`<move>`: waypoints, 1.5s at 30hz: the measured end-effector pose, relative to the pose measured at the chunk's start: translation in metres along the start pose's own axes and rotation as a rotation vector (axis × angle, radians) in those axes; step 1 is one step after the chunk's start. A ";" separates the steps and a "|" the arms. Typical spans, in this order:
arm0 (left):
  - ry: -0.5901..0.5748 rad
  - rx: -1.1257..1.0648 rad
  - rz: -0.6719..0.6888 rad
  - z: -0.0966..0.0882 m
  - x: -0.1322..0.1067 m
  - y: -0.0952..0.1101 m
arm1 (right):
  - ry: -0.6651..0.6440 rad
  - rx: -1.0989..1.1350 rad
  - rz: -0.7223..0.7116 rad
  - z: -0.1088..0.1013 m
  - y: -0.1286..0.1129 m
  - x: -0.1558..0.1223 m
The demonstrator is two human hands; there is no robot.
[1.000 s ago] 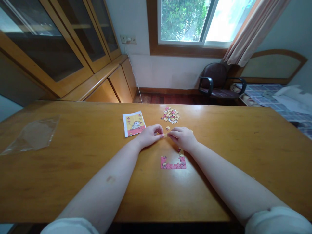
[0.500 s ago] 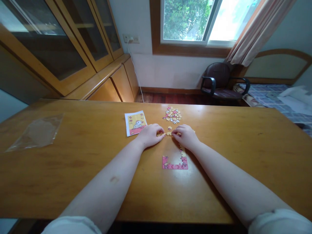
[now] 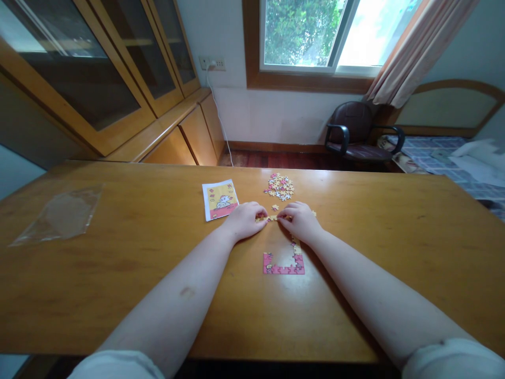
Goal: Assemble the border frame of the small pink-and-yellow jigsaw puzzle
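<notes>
A short row of yellow jigsaw puzzle pieces (image 3: 272, 218) lies on the table between my two hands. My left hand (image 3: 248, 217) has its fingers closed on the row's left end. At the right end, my right hand (image 3: 300, 218) pinches the strip between thumb and fingers. Below them is a partly joined puzzle border (image 3: 284, 270), pink along the bottom, with a yellow side rising under my right hand, which hides its top. One loose piece (image 3: 275, 207) rests just beyond the row.
A heap of loose puzzle pieces (image 3: 280, 186) lies near the table's far edge. The picture sheet (image 3: 220, 200) with a white animal is left of my hands. A clear plastic bag (image 3: 63, 213) lies flat at the far left of the wooden table (image 3: 138, 263).
Both hands stay almost in place, still on the yellow row. The row has shifted very slightly toward me.
</notes>
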State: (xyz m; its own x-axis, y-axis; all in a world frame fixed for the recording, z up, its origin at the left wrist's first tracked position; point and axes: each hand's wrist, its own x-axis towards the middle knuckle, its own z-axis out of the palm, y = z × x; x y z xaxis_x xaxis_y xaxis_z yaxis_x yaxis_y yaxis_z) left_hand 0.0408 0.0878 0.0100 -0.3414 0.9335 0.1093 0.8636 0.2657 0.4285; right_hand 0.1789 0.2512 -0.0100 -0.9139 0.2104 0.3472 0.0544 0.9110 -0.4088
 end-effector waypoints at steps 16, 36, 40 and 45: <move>0.012 -0.022 0.033 -0.001 0.000 0.002 | -0.030 -0.078 -0.009 -0.002 -0.004 0.000; -0.004 0.011 0.035 -0.002 0.000 0.003 | -0.074 -0.091 0.016 -0.003 -0.006 0.000; 0.001 0.006 0.037 -0.002 0.000 0.002 | -0.082 -0.096 0.019 -0.004 -0.008 0.000; -0.001 0.002 0.050 -0.002 0.000 0.002 | -0.090 -0.090 0.028 -0.006 -0.009 0.000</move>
State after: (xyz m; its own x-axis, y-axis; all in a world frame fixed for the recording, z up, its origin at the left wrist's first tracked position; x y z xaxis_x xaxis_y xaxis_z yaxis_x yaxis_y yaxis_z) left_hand 0.0419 0.0876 0.0130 -0.2971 0.9460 0.1296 0.8804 0.2189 0.4206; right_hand 0.1811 0.2450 -0.0013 -0.9438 0.2067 0.2580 0.1123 0.9344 -0.3380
